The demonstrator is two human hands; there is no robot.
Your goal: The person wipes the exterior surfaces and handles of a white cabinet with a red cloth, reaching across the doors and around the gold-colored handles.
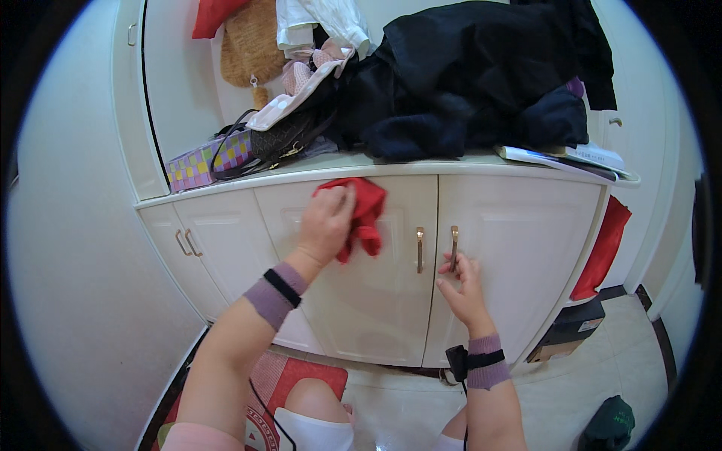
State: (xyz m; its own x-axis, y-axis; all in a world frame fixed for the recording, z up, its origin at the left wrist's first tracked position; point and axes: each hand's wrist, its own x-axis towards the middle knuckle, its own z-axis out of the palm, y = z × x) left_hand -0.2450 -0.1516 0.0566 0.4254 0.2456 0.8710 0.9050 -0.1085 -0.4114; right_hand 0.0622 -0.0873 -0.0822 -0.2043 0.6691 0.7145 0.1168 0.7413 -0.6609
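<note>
My left hand (325,222) presses a red cloth (364,212) against the upper part of a white cabinet door (368,301), just under the counter edge. My right hand (462,284) is at the lower end of a slim brass handle (453,246) on the neighbouring door (526,255), fingers curled around its base. A second brass handle (420,249) sits between the two hands. Both wrists wear purple bands with black straps.
The white countertop (421,167) carries a heap of dark clothes (481,75), a black bag (282,139), a chequered box (203,164) and papers (579,158). Another door with two handles (185,242) is on the left. A red item (602,248) hangs at right; a red mat (289,383) lies below.
</note>
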